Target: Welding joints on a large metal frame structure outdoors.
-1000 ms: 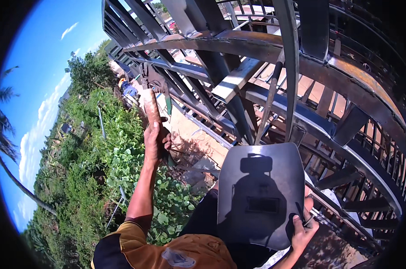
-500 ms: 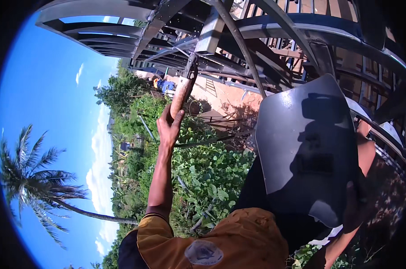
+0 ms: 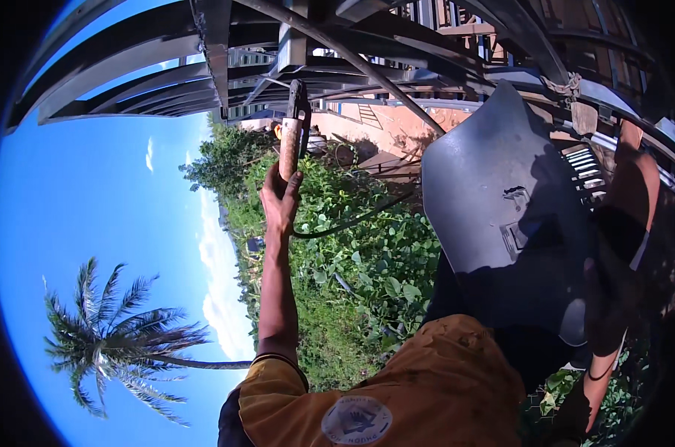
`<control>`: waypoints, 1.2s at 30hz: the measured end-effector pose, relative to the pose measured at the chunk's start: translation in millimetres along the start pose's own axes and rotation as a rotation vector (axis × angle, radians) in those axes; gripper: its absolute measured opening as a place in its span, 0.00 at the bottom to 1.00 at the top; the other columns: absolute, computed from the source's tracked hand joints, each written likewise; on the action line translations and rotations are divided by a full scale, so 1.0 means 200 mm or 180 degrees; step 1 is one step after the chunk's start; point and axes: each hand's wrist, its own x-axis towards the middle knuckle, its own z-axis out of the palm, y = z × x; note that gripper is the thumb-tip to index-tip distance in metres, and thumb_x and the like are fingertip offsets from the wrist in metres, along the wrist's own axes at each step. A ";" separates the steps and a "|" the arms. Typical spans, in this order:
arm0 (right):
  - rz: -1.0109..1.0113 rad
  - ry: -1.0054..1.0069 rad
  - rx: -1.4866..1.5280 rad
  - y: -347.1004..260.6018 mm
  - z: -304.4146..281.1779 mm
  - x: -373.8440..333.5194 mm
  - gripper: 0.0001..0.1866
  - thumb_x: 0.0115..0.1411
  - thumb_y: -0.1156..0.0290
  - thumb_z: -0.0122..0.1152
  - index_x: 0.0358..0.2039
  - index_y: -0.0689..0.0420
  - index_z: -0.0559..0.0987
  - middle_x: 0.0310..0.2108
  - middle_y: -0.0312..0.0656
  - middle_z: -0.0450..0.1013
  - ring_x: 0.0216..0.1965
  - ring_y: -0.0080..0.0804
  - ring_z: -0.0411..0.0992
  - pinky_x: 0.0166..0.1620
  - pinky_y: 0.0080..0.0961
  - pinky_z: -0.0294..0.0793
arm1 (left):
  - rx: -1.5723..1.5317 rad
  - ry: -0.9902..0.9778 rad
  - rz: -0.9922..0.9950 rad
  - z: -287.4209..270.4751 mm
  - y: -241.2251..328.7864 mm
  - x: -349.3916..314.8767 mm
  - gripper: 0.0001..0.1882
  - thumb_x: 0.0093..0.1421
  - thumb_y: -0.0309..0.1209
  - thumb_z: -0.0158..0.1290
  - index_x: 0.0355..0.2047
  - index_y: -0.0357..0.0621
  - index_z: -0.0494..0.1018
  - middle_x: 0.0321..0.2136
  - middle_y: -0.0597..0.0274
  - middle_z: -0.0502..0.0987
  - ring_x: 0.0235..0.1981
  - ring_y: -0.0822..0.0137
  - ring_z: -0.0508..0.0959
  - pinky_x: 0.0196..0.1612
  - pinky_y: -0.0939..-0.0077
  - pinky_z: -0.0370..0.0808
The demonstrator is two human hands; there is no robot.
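Observation:
My left hand (image 3: 279, 201) is wrapped round the brown handle of a welding electrode holder (image 3: 288, 149). Its dark jaws point up at the end of a square steel tube (image 3: 293, 52), with a thin rod beside them. A black cable (image 3: 352, 226) trails from below the hand. A dark grey hand-held welding shield (image 3: 479, 194), with a small rectangular window, covers much of the right side. Deep in shadow at its right edge, my right hand (image 3: 596, 290) grips the shield; most of its fingers are hard to make out.
Steel framing (image 3: 151, 93) with curved bars spans the top. A long bar (image 3: 352, 59) slants across it. Leafy plants (image 3: 352, 276) grow below, next to reddish ground (image 3: 397, 123). A palm tree (image 3: 114, 343) and sky fill the left. A bare limb (image 3: 635, 175) shows beyond the shield.
The whole view has shifted. Small sparks seen earlier near the tube's end no longer show. The shield has tilted, its window now plainer. Both hands keep their hold.

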 end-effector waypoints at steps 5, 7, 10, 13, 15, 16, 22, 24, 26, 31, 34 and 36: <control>0.0124 -0.0079 0.0171 0.00 -0.01 0.00 0.17 0.54 0.81 0.51 0.46 0.66 0.75 0.36 0.52 0.76 0.33 0.35 0.77 0.38 0.24 0.72 | 0.0176 0.0139 0.0583 0.05 0.02 0.02 0.27 0.55 0.36 0.57 0.51 0.32 0.66 0.38 0.51 0.77 0.38 0.66 0.76 0.44 0.73 0.71; 0.0248 -0.0066 0.0182 0.00 -0.04 -0.02 0.17 0.54 0.81 0.51 0.46 0.66 0.74 0.36 0.52 0.76 0.33 0.34 0.77 0.38 0.23 0.72 | 0.0316 0.0221 0.0758 0.09 0.06 0.05 0.27 0.56 0.36 0.57 0.51 0.32 0.66 0.39 0.51 0.77 0.38 0.66 0.76 0.43 0.73 0.71; 0.0441 -0.0078 0.0313 0.04 -0.05 -0.03 0.18 0.55 0.80 0.51 0.47 0.66 0.74 0.36 0.53 0.76 0.32 0.34 0.77 0.38 0.23 0.72 | 0.0366 0.0368 0.1009 0.10 0.08 0.11 0.27 0.56 0.36 0.57 0.52 0.33 0.67 0.39 0.50 0.77 0.38 0.66 0.76 0.44 0.73 0.71; 0.0358 0.0122 0.0173 0.10 -0.07 -0.03 0.19 0.55 0.78 0.53 0.49 0.64 0.74 0.35 0.47 0.76 0.31 0.27 0.71 0.38 0.19 0.69 | 0.0271 0.0558 0.1325 0.07 0.12 0.20 0.27 0.55 0.36 0.57 0.52 0.34 0.67 0.39 0.50 0.78 0.38 0.66 0.77 0.44 0.72 0.72; 0.0508 0.0094 0.0174 0.11 -0.10 -0.05 0.19 0.55 0.77 0.53 0.49 0.64 0.74 0.34 0.46 0.76 0.31 0.27 0.71 0.37 0.19 0.68 | 0.0597 0.0562 0.1357 0.07 0.23 0.24 0.27 0.55 0.38 0.57 0.51 0.35 0.67 0.38 0.49 0.78 0.37 0.63 0.78 0.43 0.69 0.73; 0.0608 0.0074 0.0230 0.12 -0.11 -0.04 0.19 0.55 0.77 0.53 0.49 0.64 0.73 0.33 0.46 0.76 0.30 0.27 0.71 0.37 0.20 0.68 | 0.0778 0.0598 0.1377 0.05 0.25 0.26 0.27 0.54 0.38 0.57 0.51 0.35 0.68 0.37 0.48 0.79 0.36 0.61 0.79 0.43 0.68 0.74; 0.0579 -0.0062 -0.0086 0.18 -0.21 -0.05 0.18 0.55 0.75 0.54 0.47 0.65 0.74 0.34 0.47 0.76 0.33 0.28 0.72 0.38 0.23 0.68 | 0.1169 0.0695 0.1719 -0.05 0.24 0.33 0.26 0.52 0.35 0.57 0.51 0.39 0.69 0.35 0.46 0.78 0.36 0.59 0.80 0.40 0.68 0.75; 0.0661 0.0106 -0.0255 0.26 -0.20 -0.05 0.17 0.55 0.75 0.55 0.46 0.65 0.75 0.35 0.48 0.75 0.34 0.31 0.72 0.39 0.26 0.69 | 0.1356 0.0643 0.1763 -0.08 0.24 0.33 0.26 0.51 0.33 0.58 0.51 0.41 0.69 0.34 0.44 0.78 0.35 0.56 0.80 0.39 0.67 0.75; 0.0722 0.0158 -0.0324 0.27 -0.21 -0.03 0.16 0.55 0.75 0.56 0.45 0.66 0.75 0.36 0.48 0.75 0.35 0.33 0.73 0.39 0.27 0.69 | 0.1500 0.0741 0.1793 -0.09 0.23 0.34 0.26 0.50 0.32 0.58 0.51 0.41 0.69 0.34 0.44 0.78 0.34 0.56 0.80 0.38 0.66 0.75; 0.0138 -0.0022 -0.1221 0.21 -0.16 0.15 0.18 0.55 0.75 0.55 0.47 0.64 0.73 0.41 0.50 0.73 0.42 0.39 0.71 0.44 0.28 0.69 | 0.1729 0.0870 0.1828 -0.14 0.22 0.35 0.27 0.49 0.31 0.58 0.51 0.42 0.69 0.31 0.43 0.78 0.32 0.54 0.81 0.37 0.64 0.75; -0.0105 -0.0099 -0.1533 0.23 -0.11 0.17 0.18 0.56 0.75 0.55 0.48 0.63 0.72 0.43 0.50 0.73 0.45 0.41 0.70 0.46 0.29 0.69 | 0.1664 0.0845 0.1855 -0.17 0.19 0.36 0.27 0.49 0.30 0.58 0.51 0.42 0.69 0.31 0.43 0.78 0.32 0.54 0.81 0.36 0.64 0.76; -0.0116 0.0018 -0.1521 0.29 -0.08 0.14 0.20 0.56 0.76 0.54 0.51 0.63 0.70 0.48 0.51 0.70 0.49 0.41 0.68 0.48 0.30 0.68 | 0.1577 0.0820 0.1954 -0.17 0.18 0.36 0.27 0.49 0.31 0.58 0.51 0.41 0.69 0.31 0.43 0.78 0.31 0.54 0.81 0.36 0.64 0.76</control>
